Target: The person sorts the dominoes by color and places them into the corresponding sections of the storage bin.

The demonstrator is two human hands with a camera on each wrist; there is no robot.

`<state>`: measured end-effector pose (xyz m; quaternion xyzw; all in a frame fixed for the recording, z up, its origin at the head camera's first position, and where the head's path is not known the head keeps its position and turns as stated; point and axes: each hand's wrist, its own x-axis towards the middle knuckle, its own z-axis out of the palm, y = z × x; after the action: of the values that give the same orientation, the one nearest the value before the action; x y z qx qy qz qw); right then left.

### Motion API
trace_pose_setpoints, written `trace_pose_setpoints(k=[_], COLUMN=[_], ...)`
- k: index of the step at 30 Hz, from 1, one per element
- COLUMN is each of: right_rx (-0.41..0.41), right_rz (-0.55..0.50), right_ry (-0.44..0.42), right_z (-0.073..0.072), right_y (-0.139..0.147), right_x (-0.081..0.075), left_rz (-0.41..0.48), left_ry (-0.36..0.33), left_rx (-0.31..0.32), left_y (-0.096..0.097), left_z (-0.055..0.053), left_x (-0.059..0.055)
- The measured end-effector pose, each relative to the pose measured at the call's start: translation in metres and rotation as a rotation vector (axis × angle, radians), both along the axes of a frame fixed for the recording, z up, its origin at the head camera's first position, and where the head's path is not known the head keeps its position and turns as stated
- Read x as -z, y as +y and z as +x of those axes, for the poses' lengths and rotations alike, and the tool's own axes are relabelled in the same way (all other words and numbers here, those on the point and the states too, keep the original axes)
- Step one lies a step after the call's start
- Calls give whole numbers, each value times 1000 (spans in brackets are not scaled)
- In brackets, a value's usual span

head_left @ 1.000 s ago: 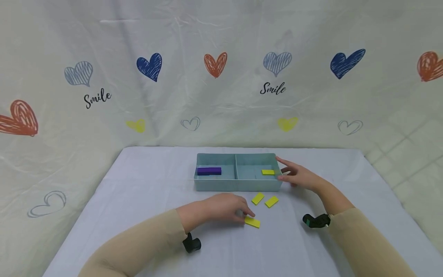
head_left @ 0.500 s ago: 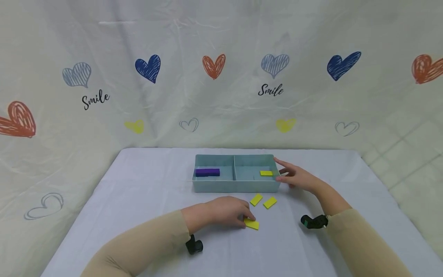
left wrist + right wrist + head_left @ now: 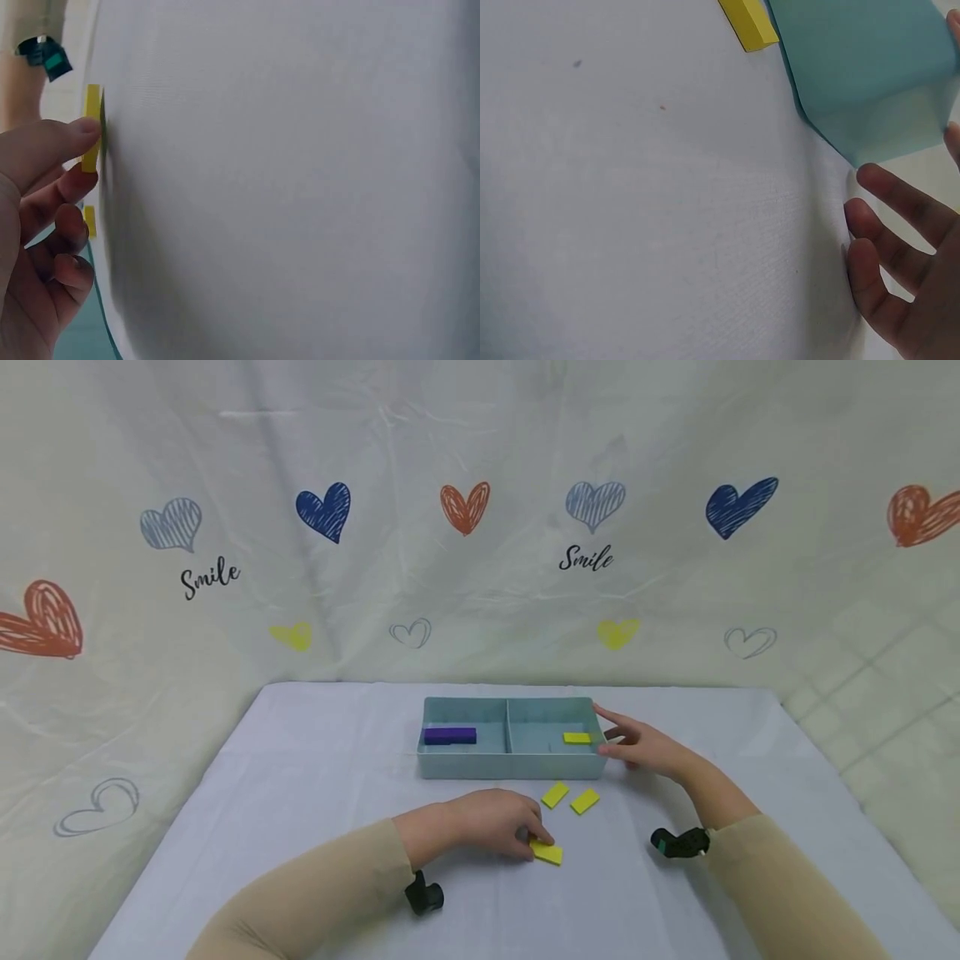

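Note:
My left hand [image 3: 498, 822] pinches a yellow block [image 3: 548, 853] near the tabletop; in the left wrist view the thumb lies across this yellow block [image 3: 91, 112]. Farther back is a pale teal box [image 3: 510, 767] with two compartments. My right hand [image 3: 641, 746] holds the box's right end, thumb at the near corner and index finger at the far one. In the right wrist view the other fingers of the right hand [image 3: 922, 255] hang beside the box [image 3: 870, 60]. A purple block [image 3: 450, 736] lies in the left compartment, a yellow block [image 3: 577, 738] in the right.
Two more yellow blocks lie on the white tablecloth in front of the box, one left [image 3: 555, 794] and one right [image 3: 585, 801]. Behind the table hangs a pale sheet [image 3: 510, 593] printed with hearts. Each wrist wears a black camera [image 3: 424, 893].
The left thumb and fingers have closed on the near yellow block, which has barely shifted. The right hand stays at the box's end. The head view has shifted slightly.

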<state>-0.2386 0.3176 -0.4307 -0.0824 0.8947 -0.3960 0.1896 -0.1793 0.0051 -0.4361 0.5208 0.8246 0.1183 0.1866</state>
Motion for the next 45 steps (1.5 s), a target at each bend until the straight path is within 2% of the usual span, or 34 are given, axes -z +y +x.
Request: trace_pose_setpoints(k=[5,11,18,24,28,37,45], right_rx=[1,5,7,1,-2,-6,-10], right_rz=[4,7,-5,-16,-16,-22,-33], right_ry=[2,1,-9,-11,-9,-5,-8], right_z=[0,0,-1,-1,0,-1,0], right_y=[-1,-1,-1,0,0,2,1], right_x=[2,3,3,3,2,2,1], left_rz=[29,74,156,212,237,240,191], left_ry=[-32,-54,8,18,40,44,54], left_rx=[-16,-78,-146,-252,-289,-294,-312], left_y=[-1,-4,-9,-15,-15,0,17], left_z=[-2,-7,-21,-34,-43,-64,-84], left_x=[-1,-9,-26,-47,-56,-57,-54])
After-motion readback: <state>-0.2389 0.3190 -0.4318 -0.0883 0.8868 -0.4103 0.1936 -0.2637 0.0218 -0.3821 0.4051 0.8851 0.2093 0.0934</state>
